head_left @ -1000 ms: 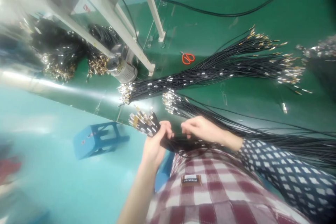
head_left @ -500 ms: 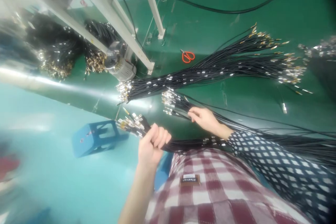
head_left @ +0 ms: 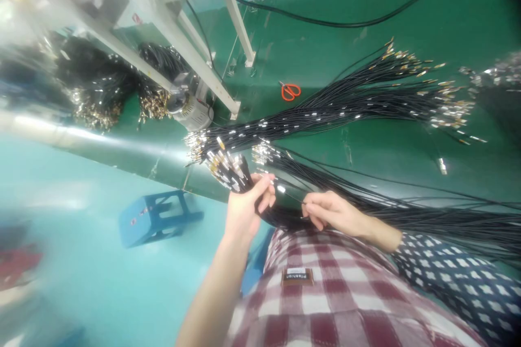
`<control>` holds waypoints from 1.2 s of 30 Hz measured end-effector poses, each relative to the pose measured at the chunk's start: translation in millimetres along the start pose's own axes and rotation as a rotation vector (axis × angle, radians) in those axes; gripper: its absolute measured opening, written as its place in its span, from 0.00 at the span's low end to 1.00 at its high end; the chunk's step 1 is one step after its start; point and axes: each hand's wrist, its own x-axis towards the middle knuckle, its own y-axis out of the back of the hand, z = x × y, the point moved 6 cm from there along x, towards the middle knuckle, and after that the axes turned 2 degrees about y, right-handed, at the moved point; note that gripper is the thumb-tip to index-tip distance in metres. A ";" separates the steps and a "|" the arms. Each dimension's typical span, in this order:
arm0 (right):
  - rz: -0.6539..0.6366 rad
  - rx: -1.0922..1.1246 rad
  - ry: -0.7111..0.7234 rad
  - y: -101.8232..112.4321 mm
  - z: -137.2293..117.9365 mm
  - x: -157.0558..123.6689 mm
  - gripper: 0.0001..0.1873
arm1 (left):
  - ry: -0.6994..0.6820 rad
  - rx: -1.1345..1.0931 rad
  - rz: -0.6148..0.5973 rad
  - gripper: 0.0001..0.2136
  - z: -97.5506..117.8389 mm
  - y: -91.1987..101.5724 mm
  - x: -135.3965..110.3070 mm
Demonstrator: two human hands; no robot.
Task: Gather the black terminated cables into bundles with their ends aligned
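Observation:
My left hand [head_left: 249, 203] is closed around a bundle of black cables [head_left: 244, 171], whose silver and gold connector ends fan out to the upper left. To its right, my right hand [head_left: 331, 214] pinches a thin black cable [head_left: 293, 196] with a white piece near its end. That cable's tip reaches close to my left thumb. Just beyond my hands, a loose row of black cables [head_left: 337, 176] lies on the green surface, its metal ends pointing left. Behind it stretches a thicker cable bundle [head_left: 317, 111] with connectors at both ends.
Red-handled scissors [head_left: 290, 91] lie beyond the thick bundle. White frame legs [head_left: 195, 54] and a grey cylindrical motor [head_left: 193, 113] stand at the upper left, near more cable bundles [head_left: 93, 81]. A blue stool [head_left: 152, 219] is on the floor at left. One loose connector [head_left: 442, 166] lies at right.
My left hand has moved slightly up and right with its bundle. My right hand has drawn back right and down from the loose row, now with a single cable between its fingers.

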 end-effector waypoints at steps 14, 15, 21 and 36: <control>0.123 -0.809 0.092 17.3 18.5 -15.5 0.14 | -0.029 -0.071 0.095 0.07 -4.5 16.5 -7.0; 0.131 -0.751 0.088 16.2 16.1 -14.8 0.15 | -0.029 -0.078 0.097 0.07 -5.1 17.8 -6.9; 0.256 -0.289 0.075 -11.2 -30.1 28.1 0.18 | -0.031 -0.076 -0.004 0.11 -2.7 11.5 -9.4; 0.120 -0.758 -0.337 32.3 56.8 77.9 0.10 | 0.026 -0.065 -0.048 0.19 -21.3 31.7 -14.4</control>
